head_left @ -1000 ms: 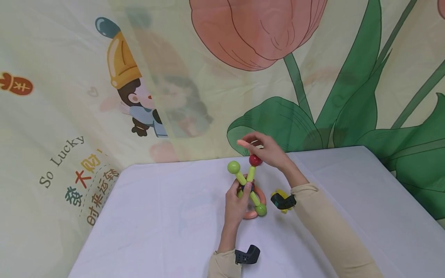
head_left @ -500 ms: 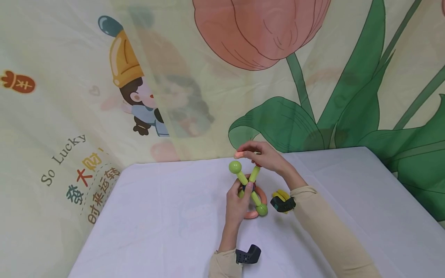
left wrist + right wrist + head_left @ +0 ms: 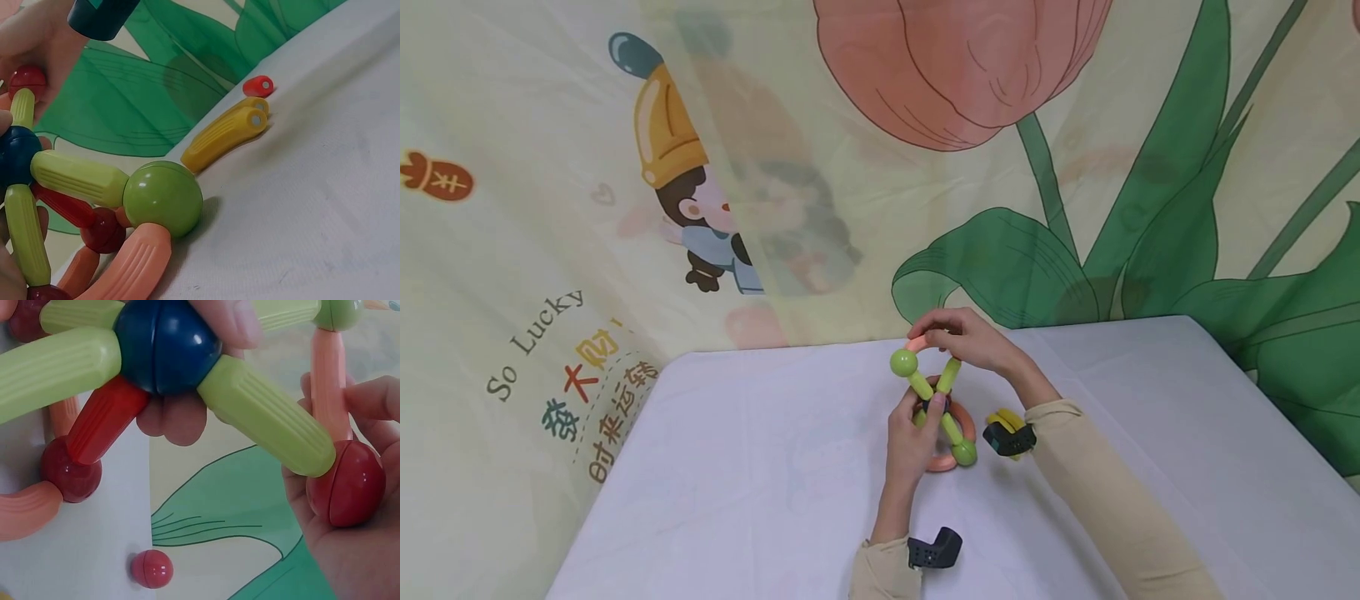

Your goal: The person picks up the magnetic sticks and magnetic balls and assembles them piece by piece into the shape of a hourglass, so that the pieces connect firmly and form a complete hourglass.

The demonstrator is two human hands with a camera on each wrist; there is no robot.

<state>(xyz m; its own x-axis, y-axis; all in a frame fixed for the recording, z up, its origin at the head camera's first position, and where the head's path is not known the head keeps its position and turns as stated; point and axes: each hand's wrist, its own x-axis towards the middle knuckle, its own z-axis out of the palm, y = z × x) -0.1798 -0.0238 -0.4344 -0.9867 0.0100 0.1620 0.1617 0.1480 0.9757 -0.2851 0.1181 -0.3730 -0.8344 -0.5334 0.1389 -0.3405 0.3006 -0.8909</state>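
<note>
My left hand (image 3: pixel 912 437) grips a magnetic stick-and-ball frame at its dark blue ball (image 3: pixel 169 344). Light green sticks (image 3: pixel 269 415) and a red stick (image 3: pixel 106 419) spread out from that ball. Pinched in my right hand (image 3: pixel 973 339) is a curved salmon magnetic stick (image 3: pixel 329 381) at the top of the frame. One end of it meets a light green ball (image 3: pixel 903 362); the other is at a red ball (image 3: pixel 350 484) against my right palm. Lower down, another green ball (image 3: pixel 162 197) joins a salmon curved stick (image 3: pixel 134 262) close over the table.
Yellow sticks (image 3: pixel 225 137) and a short-looking red piece (image 3: pixel 258 85) lie on the white-covered table (image 3: pixel 737 467), right of the frame. A loose red ball (image 3: pixel 152 569) is near the table's edge. Behind stands a printed cloth backdrop (image 3: pixel 850 208).
My right hand has come down and brought the curved salmon stick from above the frame to the upper green ball. My left hand keeps its hold, nearly still.
</note>
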